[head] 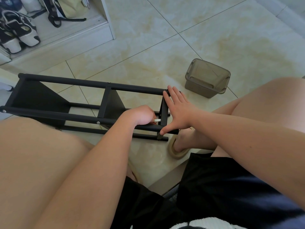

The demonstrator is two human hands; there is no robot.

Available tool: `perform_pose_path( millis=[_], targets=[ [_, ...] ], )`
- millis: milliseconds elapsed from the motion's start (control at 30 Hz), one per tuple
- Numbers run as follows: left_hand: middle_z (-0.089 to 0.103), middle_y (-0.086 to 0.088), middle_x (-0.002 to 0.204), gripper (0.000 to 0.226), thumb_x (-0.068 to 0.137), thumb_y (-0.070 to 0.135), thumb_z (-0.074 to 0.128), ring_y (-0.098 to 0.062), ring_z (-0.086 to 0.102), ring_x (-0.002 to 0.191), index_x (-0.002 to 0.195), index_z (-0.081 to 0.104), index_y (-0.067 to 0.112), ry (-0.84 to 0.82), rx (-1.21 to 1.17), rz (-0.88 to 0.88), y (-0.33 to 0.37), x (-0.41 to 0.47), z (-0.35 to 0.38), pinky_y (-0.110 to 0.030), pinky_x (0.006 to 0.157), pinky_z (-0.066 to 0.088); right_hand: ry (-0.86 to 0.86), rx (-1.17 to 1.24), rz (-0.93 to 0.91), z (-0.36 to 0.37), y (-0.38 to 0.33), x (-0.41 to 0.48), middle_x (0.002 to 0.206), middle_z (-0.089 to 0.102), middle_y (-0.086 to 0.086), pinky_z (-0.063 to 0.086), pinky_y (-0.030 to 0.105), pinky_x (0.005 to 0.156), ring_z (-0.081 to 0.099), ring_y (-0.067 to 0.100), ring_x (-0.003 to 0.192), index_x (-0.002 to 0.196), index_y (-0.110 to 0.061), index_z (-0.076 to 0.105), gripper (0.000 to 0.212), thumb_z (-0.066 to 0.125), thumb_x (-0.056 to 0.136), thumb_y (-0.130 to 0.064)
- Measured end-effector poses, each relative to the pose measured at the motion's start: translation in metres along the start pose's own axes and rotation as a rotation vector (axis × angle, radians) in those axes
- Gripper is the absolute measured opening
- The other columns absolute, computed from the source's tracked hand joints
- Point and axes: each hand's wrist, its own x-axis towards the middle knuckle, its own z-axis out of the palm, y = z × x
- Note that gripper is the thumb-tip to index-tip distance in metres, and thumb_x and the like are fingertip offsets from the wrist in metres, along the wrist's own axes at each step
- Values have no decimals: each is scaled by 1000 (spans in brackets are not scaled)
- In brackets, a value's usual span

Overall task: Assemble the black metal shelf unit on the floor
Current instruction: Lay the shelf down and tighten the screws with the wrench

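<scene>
Both hands are at the right end of the black shelf, which lies on its side on the tiled floor, in front of the person's knees. The left hand is curled and pinches a small silver tool. Only a short piece of the tool shows, so I cannot tell what kind it is, and the fingertips are hidden behind the hand. The right hand is flat with fingers spread, pressing on the end frame of the shelf, its thumb on a lower bar. A closed grey-brown box stands near this end. A beige slipper is partly hidden under the right arm. Shoes at the top left are cut off.
</scene>
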Motion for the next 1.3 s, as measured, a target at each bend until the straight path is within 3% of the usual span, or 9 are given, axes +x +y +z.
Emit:
perform_pose_path(
  millis=[233,367,433,500,600,733,967,1200,1300],
  targets=[
    [62,-10,104,27,96,11,48,-27,53,89,114,68,5,-18,40,-34,2,1,3,-40,92,46,5,4,5,0,0,0,162,-34,15,-11,47,125,-31,31,150,156,-9,-25,158,51,52,-101],
    [52,-8,74,23,93,6,41,-26,53,69,75,55,8,60,84,-107,3,-4,8,-35,64,45,2,13,11,0,-1,0,162,-33,16,-10,47,125,-31,31,150,156,-9,-24,158,56,54,-98],
    [51,-8,77,23,93,5,40,-32,60,87,72,48,10,105,117,-159,-1,-6,7,-42,81,50,1,19,11,-1,-1,0,162,-33,16,-10,47,125,-31,32,150,156,-9,-23,158,59,54,-97],
    [58,-8,91,15,93,9,42,-34,58,105,85,54,10,266,59,-204,-8,-7,4,-45,95,45,5,26,5,-4,0,2,162,-32,17,-9,47,125,-30,32,150,157,-9,-22,157,62,55,-95],
    [60,-5,113,24,95,14,47,-28,48,105,115,61,18,618,-58,-202,-20,-7,-8,-39,80,37,11,23,3,-14,3,9,163,-29,17,-9,46,125,-27,32,151,158,-10,-18,155,67,56,-90],
    [57,-8,119,26,99,18,49,-29,48,109,121,63,18,866,-151,-225,-49,-8,-27,-36,78,36,7,15,-4,-28,11,22,165,-25,16,-8,45,126,-23,31,153,160,-9,-13,148,71,62,-83],
    [58,-6,105,18,99,13,49,-24,59,89,113,60,14,941,-344,-250,-87,-5,-51,-38,72,50,21,51,61,-50,38,50,170,-5,5,-1,48,126,-7,24,156,162,-14,1,114,71,85,-59],
    [54,3,77,13,101,18,42,-23,53,86,107,53,19,752,-192,-296,-111,5,-52,-46,110,28,132,-21,63,-58,33,67,168,10,11,3,48,126,5,30,155,161,-15,16,79,59,95,-24],
    [55,4,76,12,104,18,41,-11,47,71,102,52,21,747,-209,-245,-106,8,-46,-49,115,25,194,-58,-87,-50,7,71,169,6,9,-2,48,125,1,30,156,160,-18,19,78,60,95,-28]
  ],
)
